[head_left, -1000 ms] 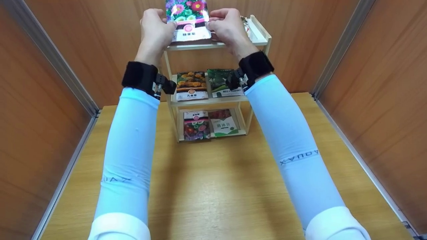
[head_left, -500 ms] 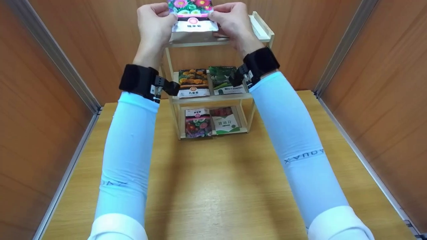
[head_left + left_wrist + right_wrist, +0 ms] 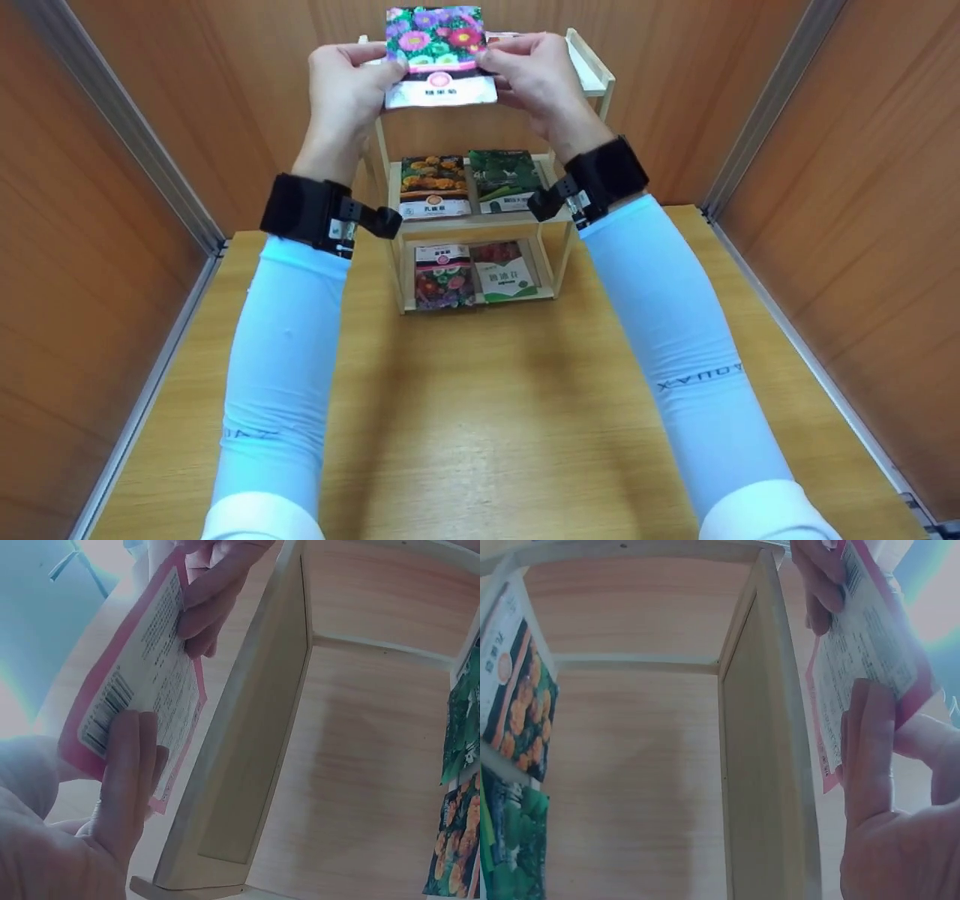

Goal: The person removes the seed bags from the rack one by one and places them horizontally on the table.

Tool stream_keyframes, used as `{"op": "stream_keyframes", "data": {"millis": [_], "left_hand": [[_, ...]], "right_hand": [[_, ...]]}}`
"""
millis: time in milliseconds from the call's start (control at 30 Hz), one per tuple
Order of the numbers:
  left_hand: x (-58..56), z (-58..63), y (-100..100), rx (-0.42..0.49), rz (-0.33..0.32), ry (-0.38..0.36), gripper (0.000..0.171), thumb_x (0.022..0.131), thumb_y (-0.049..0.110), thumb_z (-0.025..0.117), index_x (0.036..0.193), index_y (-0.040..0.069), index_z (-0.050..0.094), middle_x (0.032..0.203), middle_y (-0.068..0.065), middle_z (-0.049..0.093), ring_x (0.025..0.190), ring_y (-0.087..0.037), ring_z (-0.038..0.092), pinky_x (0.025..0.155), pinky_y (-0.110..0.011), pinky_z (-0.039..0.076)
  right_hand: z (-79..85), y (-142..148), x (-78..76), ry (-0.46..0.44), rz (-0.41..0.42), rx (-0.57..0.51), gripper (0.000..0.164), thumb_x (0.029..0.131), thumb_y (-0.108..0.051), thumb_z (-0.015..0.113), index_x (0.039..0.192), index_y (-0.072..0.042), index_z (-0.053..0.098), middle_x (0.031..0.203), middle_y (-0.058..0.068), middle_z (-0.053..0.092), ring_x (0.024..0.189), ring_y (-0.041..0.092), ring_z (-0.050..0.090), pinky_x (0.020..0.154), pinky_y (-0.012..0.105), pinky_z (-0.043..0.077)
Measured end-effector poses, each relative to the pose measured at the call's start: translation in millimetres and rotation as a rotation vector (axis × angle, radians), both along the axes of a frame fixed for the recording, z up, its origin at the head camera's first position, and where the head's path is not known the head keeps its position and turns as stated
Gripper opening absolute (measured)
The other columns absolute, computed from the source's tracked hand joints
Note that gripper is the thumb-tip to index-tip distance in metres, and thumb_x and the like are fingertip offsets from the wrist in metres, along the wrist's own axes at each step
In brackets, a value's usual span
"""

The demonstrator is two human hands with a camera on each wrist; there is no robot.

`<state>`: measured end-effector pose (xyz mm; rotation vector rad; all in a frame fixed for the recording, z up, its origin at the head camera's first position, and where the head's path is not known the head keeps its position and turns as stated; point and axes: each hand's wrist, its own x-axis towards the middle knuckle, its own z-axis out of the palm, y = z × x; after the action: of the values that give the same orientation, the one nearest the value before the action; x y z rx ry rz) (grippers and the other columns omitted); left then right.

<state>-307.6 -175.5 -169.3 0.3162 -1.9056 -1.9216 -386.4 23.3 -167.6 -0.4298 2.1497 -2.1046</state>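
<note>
A flower seed packet (image 3: 439, 56) with pink, red and purple blooms is held up before the top of a small wooden shelf rack. My left hand (image 3: 345, 86) pinches its left edge, thumb on the front. On the opposite edge my right hand (image 3: 536, 82) pinches it the same way. The packet's printed back (image 3: 142, 682), with a barcode and red border, faces the left wrist camera, fingers lying across it. The right wrist view shows that same back (image 3: 870, 645) beside the rack's top board (image 3: 769, 727).
On the rack's middle shelf (image 3: 480, 222) lie an orange-flower packet (image 3: 433, 187) and a green packet (image 3: 506, 180). A mixed-flower packet (image 3: 444, 277) and a white-and-green packet (image 3: 506, 271) lie on the bottom shelf. Wood-grain panels (image 3: 862, 187) enclose the table (image 3: 480, 420) on the sides and back.
Over the last half second both hands have brought the seed packet lower in the head view and nearer to me, so its whole front shows. The packets on the lower shelves stay put.
</note>
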Motion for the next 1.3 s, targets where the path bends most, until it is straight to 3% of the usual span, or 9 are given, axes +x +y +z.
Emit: {"op": "stream_keyframes", "data": {"millis": [233,467,667,867,1100,1300], "left_hand": [[9.6,-11.3,-2,0.016,-0.019,-0.001,0.040,0.096,0.018,0.074,0.134,0.010,0.067,0.131,-0.009,0.062,0.110,-0.021,0.069,0.090,-0.025,0.057],[17.4,-24.2,0,0.043,-0.034,0.003,0.038,0.095,0.016,0.075,0.132,0.010,0.068,0.126,-0.011,0.067,0.107,-0.023,0.070,0.088,-0.029,0.059],[26.6,-34.5,2,0.051,-0.041,-0.005,0.040,0.094,0.014,0.076,0.133,0.011,0.069,0.123,-0.009,0.072,0.107,-0.022,0.071,0.088,-0.029,0.059],[38.6,-45.2,3,0.054,-0.048,0.028,0.038,0.094,0.015,0.077,0.131,0.012,0.070,0.114,-0.009,0.075,0.105,-0.022,0.072,0.089,-0.030,0.059],[55.2,-70.5,9,0.046,-0.043,0.091,0.034,0.094,0.013,0.076,0.128,0.013,0.070,0.104,-0.012,0.076,0.098,-0.026,0.073,0.077,-0.032,0.062],[63.4,-101.3,14,0.031,-0.066,0.160,0.034,0.095,0.011,0.076,0.128,0.011,0.069,0.101,-0.014,0.076,0.092,-0.029,0.074,0.070,-0.033,0.062]], "right_hand": [[-10.5,7,6.7,0.001,0.038,-0.007,0.021,0.099,-0.015,0.071,0.119,-0.009,0.074,0.121,0.010,0.068,0.102,0.022,0.071,0.084,0.026,0.059],[-22.9,14,17.8,-0.066,0.105,-0.089,0.016,0.096,-0.009,0.074,0.111,-0.005,0.072,0.118,0.016,0.070,0.093,0.025,0.072,0.083,0.032,0.061],[-33.5,18,22.0,-0.005,0.127,-0.079,0.020,0.098,-0.014,0.073,0.116,-0.006,0.072,0.115,0.015,0.071,0.100,0.027,0.072,0.084,0.032,0.060],[-44.3,21,28.0,0.018,0.148,-0.091,0.019,0.097,-0.011,0.073,0.114,-0.004,0.072,0.111,0.015,0.072,0.091,0.025,0.071,0.084,0.033,0.060],[-64.1,27,36.8,0.043,0.205,-0.109,0.022,0.096,-0.011,0.074,0.117,-0.005,0.070,0.110,0.017,0.074,0.090,0.028,0.073,0.084,0.037,0.061],[-89.0,34,44.3,0.041,0.205,-0.114,0.026,0.094,-0.011,0.076,0.117,-0.004,0.068,0.108,0.018,0.074,0.089,0.029,0.073,0.083,0.041,0.061]]}}
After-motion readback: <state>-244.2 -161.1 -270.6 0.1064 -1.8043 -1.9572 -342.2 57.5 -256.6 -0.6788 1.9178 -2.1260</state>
